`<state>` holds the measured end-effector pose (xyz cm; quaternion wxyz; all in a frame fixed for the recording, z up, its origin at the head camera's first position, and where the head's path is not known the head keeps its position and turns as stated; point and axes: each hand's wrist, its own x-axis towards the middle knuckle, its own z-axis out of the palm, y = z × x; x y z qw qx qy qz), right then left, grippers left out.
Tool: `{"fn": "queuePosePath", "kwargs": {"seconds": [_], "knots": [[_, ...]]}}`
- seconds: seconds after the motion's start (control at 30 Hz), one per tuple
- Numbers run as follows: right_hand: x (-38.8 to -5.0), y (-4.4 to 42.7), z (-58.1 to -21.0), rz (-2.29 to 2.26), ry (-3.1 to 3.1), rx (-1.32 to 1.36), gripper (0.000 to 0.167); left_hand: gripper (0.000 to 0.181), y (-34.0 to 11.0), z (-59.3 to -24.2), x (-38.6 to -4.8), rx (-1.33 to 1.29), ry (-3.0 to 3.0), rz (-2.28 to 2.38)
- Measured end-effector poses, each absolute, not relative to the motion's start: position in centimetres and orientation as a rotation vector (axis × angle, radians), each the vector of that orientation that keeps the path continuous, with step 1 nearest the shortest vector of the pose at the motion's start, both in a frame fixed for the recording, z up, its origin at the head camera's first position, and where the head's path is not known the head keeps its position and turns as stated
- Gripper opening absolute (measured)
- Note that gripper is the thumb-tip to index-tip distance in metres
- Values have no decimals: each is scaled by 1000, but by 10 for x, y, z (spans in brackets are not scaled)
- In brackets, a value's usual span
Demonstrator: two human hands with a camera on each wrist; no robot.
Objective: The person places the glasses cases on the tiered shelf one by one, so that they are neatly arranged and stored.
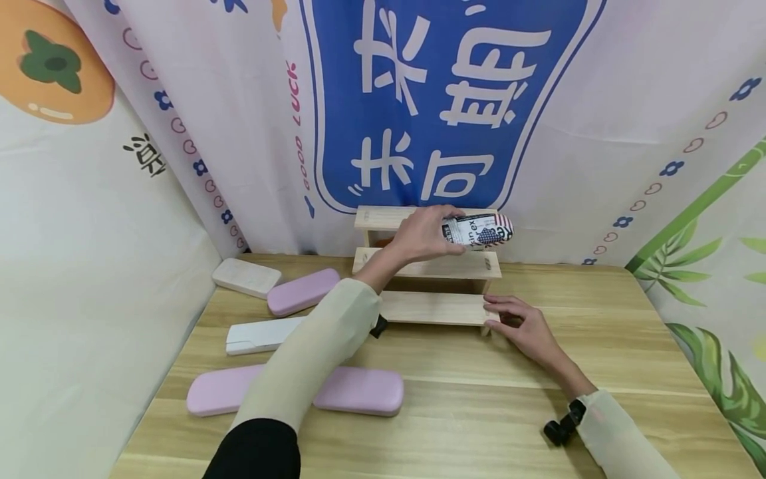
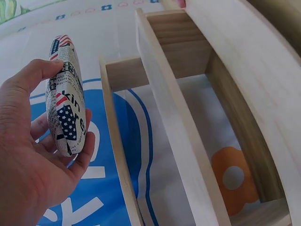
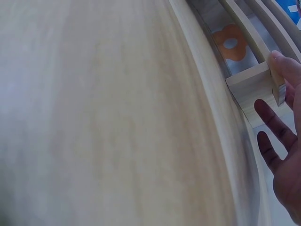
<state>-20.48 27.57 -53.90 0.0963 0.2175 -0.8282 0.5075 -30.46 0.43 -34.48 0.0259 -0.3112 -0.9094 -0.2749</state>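
My left hand point(image 1: 426, 234) grips a slim glasses case point(image 1: 479, 230) printed with newspaper text and a stars-and-stripes pattern. It holds the case above the upper boards of a stepped wooden rack point(image 1: 433, 308). In the left wrist view the case point(image 2: 68, 110) stands on end between thumb and fingers, apart from the rack. My right hand point(image 1: 529, 329) pinches the right end of the rack's lowest board. The right wrist view shows the thumb of that hand point(image 3: 287, 141) on the board's end, with two other fingers spread away from it.
On the left of the wooden table point(image 1: 479, 412) lie a large lilac case point(image 1: 359, 391), a smaller lilac case point(image 1: 303, 291), a white case point(image 1: 263, 334) and a cream case point(image 1: 247, 277). A printed curtain point(image 1: 598, 133) hangs right behind the rack.
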Motion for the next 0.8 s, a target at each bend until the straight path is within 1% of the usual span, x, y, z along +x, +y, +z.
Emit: {"fn": "queuePosePath", "kwargs": {"seconds": [0.13,0.57,0.8], "knots": [[-205,275,-537,1511,-2449,653,33,71,8,-342,-313,-934,-2830,-879],[-207,277,-540,1514,-2431,678,35,66,20,-344,-335,-852,-2842,-924],[-206,278,-540,1496,-2456,659,34,65,24,-348,-343,-858,-2852,-994]]}}
